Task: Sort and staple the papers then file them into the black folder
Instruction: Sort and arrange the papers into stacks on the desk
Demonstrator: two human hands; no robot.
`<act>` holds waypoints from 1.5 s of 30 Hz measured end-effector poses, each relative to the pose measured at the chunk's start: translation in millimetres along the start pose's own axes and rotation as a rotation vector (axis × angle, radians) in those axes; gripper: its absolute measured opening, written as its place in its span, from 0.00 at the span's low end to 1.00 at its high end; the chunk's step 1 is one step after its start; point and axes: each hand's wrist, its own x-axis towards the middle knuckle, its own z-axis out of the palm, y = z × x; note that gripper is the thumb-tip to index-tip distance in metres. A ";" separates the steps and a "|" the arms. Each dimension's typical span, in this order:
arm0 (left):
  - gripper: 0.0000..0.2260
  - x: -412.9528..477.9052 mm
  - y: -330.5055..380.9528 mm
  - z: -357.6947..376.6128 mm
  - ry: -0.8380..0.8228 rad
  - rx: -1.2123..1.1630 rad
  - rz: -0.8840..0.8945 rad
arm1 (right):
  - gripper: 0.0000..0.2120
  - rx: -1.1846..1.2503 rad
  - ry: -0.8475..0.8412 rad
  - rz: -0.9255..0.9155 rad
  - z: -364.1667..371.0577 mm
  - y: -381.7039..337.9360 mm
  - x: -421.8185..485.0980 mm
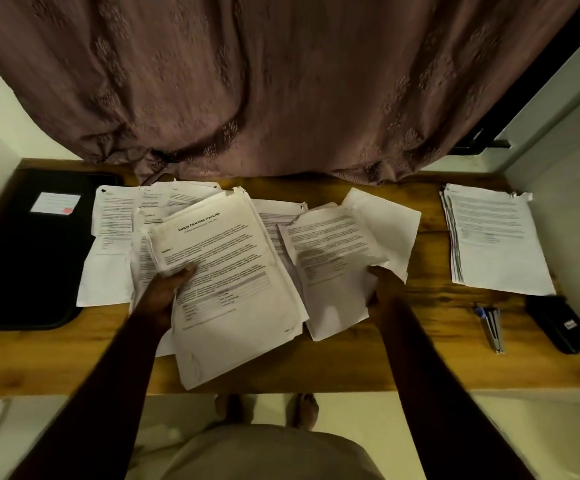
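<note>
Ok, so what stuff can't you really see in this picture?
Small print on the titled bundle in the left hand: blurred, too small in the head view.
Right hand: its fingers are hidden under the loose sheets it holds.
Black folder: cut off by the left edge; its label is too small to read.
Table: back edge covered by the curtain.
Black object far right: too dim to identify.

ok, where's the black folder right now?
Head view: the black folder lies flat at the desk's far left end, right beside the scattered loose papers, a white label on its cover.
</note>
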 end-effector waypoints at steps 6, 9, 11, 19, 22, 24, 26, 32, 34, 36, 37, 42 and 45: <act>0.16 -1.1 -3.8 -1.7 0.005 0.002 -0.005 | 0.10 0.005 0.003 -0.006 -4.1 8.1 1.0; 0.18 -0.8 -4.0 -5.0 0.013 0.025 0.001 | 0.19 -0.007 -0.008 0.005 -6.0 8.4 1.8; 0.18 -1.0 -4.6 -6.0 0.013 0.025 -0.004 | 0.23 -0.008 -0.034 0.006 -7.8 7.8 1.8; 0.19 -2.9 -6.4 -7.3 0.027 0.052 0.006 | 0.24 -0.075 -0.085 0.030 -16.9 -1.5 1.3; 0.19 -3.8 -4.9 -6.9 0.020 0.040 -0.004 | 0.22 -0.234 -0.058 -0.016 -21.4 -7.3 9.1; 0.19 -4.0 -4.0 -8.3 0.016 0.040 -0.009 | 0.21 -0.407 -0.016 -0.132 -23.6 -11.2 16.6; 0.19 -2.5 -4.3 -8.8 0.020 0.039 -0.013 | 0.18 -0.536 0.079 -0.178 -27.1 -22.8 22.7; 0.20 0.3 -2.5 -12.5 0.023 0.064 -0.011 | 0.18 -0.678 0.330 -0.271 -50.4 -73.2 40.0; 0.20 -0.3 -1.2 -11.6 0.005 0.074 -0.005 | 0.17 -0.778 0.392 -0.307 -55.8 -81.9 41.0; 0.20 -1.6 -0.8 -9.9 -0.005 0.081 0.003 | 0.19 -0.848 0.448 -0.334 -56.7 -84.4 37.7; 0.20 -2.1 -0.7 -9.3 -0.003 0.085 0.007 | 0.22 -0.890 0.483 -0.346 -54.4 -82.1 34.2; 0.19 -2.7 -1.8 -2.8 0.009 0.096 0.006 | 0.30 -1.175 0.457 -0.797 -23.9 -39.9 4.7; 0.19 -1.1 -1.2 -1.0 0.018 0.101 0.014 | 0.27 -1.256 -0.113 -0.858 22.2 7.9 -20.4</act>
